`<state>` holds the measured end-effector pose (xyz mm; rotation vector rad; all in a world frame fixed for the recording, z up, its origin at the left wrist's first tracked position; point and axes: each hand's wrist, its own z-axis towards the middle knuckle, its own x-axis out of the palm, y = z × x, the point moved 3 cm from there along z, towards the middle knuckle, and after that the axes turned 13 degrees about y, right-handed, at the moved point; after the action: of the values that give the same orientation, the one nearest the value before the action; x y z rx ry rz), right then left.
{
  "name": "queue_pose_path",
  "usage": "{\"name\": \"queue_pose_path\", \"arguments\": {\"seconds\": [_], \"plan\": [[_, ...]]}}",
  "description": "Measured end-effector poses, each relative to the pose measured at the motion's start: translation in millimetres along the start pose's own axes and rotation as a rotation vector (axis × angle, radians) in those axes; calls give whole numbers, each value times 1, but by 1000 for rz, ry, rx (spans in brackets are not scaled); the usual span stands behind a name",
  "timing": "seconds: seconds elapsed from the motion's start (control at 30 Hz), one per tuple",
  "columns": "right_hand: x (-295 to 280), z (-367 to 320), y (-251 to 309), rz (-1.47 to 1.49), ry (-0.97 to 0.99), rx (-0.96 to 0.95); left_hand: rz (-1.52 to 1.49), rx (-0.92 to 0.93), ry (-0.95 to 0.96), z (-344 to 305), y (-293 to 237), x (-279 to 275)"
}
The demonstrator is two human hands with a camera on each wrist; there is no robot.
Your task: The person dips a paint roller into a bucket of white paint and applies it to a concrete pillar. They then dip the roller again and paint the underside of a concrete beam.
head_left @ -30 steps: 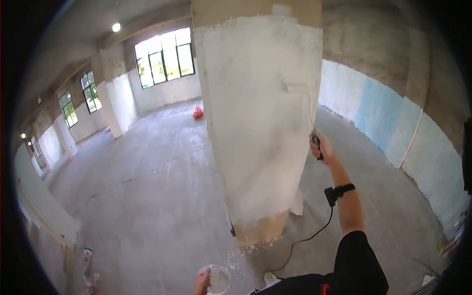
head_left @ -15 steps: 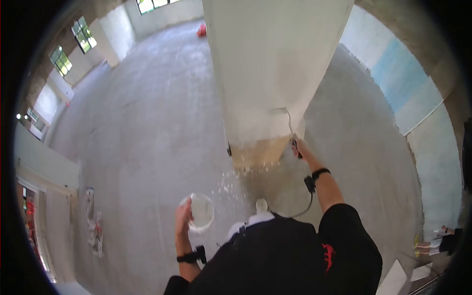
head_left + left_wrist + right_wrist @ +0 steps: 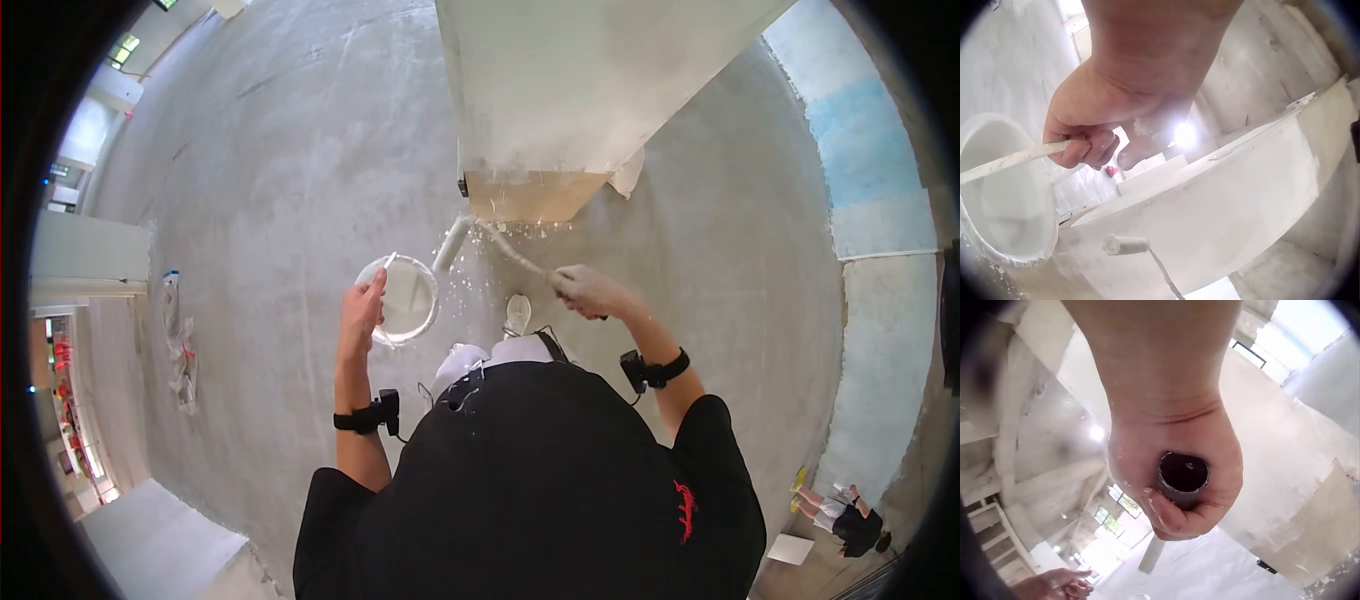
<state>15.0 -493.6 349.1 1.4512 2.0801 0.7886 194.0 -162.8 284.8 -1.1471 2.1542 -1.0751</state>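
Note:
My right hand [image 3: 592, 291] grips the dark handle [image 3: 1182, 478] of a paint roller, its fingers curled round it in the right wrist view. The white roller head [image 3: 453, 243] hangs just right of a white bucket [image 3: 409, 300], apart from it. With my left hand [image 3: 362, 311] I hold the bucket at its left side, fingers curled round a pale strip [image 3: 1016, 160] that crosses the bucket's mouth in the left wrist view. Pale paint lies inside the bucket.
A pillar [image 3: 570, 90], white above a bare tan base, stands ahead, with white spatters on the floor [image 3: 270, 200] beside it. Plastic-wrapped items [image 3: 182, 345] lie at left. Another person [image 3: 850, 519] is at lower right, near a white board [image 3: 790, 548].
The roller has come down off the pillar and swung left towards the bucket. The head view has tilted down, and my left hand with the bucket shows higher in it.

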Motion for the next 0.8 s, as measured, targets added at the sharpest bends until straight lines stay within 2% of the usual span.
{"name": "queue_pose_path", "arguments": {"seconds": [0.1, 0.17, 0.23, 0.27, 0.37, 0.4, 0.53, 0.57, 0.63, 0.7, 0.8], "plan": [[23, -8, 23, -117, 134, 44, -11, 14, -15, -2, -13, 12], [32, 12, 10, -117, 206, 31, -9, 31, -5, 2, -15, 19], [38, 12, 24, -320, 165, -11, -2, 25, 4, 5, -16, 24], [42, 10, 33, -293, 174, 100, 7, -1, -5, 3, -16, 24], [47, 21, 29, -364, 145, 97, -5, -17, 66, -4, -34, 33], [48, 22, 30, -366, 121, 24, 8, 13, 76, -6, -38, 37], [49, 47, 14, -288, 176, 54, 94, 76, 97, -2, -42, 48], [52, 64, -1, -315, 159, -10, 95, 71, 99, -2, -41, 48], [55, 65, 8, -340, 143, -74, 143, 98, 93, -4, -46, 52], [55, 60, 16, -281, 202, 106, 201, 91, 94, -10, -53, 56], [52, 63, 13, -301, 226, 108, 294, 104, 88, -13, -55, 63]]}}
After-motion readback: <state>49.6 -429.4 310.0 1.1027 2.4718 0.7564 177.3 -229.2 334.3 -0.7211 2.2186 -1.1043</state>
